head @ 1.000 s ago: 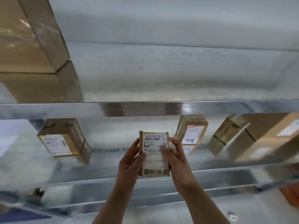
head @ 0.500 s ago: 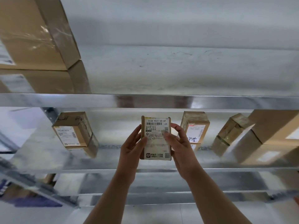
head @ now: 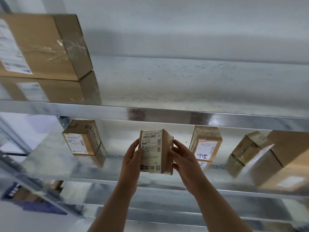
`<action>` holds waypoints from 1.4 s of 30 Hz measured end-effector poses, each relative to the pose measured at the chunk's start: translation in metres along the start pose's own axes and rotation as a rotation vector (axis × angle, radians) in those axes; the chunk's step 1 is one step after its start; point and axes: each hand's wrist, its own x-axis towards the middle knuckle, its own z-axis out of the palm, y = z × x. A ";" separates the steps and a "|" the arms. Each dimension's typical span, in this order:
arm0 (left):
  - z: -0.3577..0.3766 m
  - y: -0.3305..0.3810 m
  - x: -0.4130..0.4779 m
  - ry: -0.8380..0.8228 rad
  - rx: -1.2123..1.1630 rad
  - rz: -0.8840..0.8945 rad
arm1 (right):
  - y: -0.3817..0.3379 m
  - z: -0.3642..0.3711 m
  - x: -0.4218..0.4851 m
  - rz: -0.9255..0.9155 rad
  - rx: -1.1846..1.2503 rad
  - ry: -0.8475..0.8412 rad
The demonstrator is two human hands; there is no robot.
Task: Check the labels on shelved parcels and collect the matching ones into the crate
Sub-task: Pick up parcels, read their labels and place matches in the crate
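While gripped from both sides, upright at the centre of the frame: small brown cardboard parcel (head: pixel 164 153), white printed label (head: pixel 151 148) facing the camera, long axis running top to bottom, turned slightly, right flank showing. Held in front of the opening above the middle galvanised steel shelf (head: pixel 55 158); looks lifted, but cannot tell whether the base touches the deck. On the parcel's left edge, left hand (head: pixel 132 161), thumb laid across the label face, other fingers hidden behind. On the right flank, right hand (head: pixel 185 163), curled, fingertips (head: pixel 176 143) pressed to the cardboard. Both hands equally near, both clamped on. Probably mid label-check, verdict not yet given.

No crate in view; likely somewhere below or behind. If a match, probably calls for drawing back toward the camera and down past the shelf's front lip. Close above the parcel's top, front edge of the upper steel shelf (head: pixel 217 117): little room to lift.

Left of centre on the middle shelf, small taped brown carton (head: pixel 82 138) with a white label, well apart. Just beside the right hand, upright brown carton with handwritten marks (head: pixel 206 143), nearest thing to knock. Further right, tilted tape-wrapped little box (head: pixel 249 148) beside a large plain carton (head: pixel 292 148). Upper left of the frame, big flat taped carton (head: pixel 43 46) on the upper shelf.
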 end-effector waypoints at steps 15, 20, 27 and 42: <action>-0.003 -0.001 0.013 0.049 -0.005 -0.006 | -0.004 0.005 -0.001 -0.090 -0.008 0.021; -0.004 0.001 0.012 -0.163 -0.068 -0.051 | -0.005 0.004 0.000 -0.075 0.012 -0.009; -0.004 0.001 0.014 -0.179 -0.127 -0.033 | -0.006 0.005 0.000 -0.075 0.012 -0.033; -0.004 0.004 0.013 -0.179 -0.128 -0.032 | -0.005 0.006 0.000 -0.113 0.022 -0.059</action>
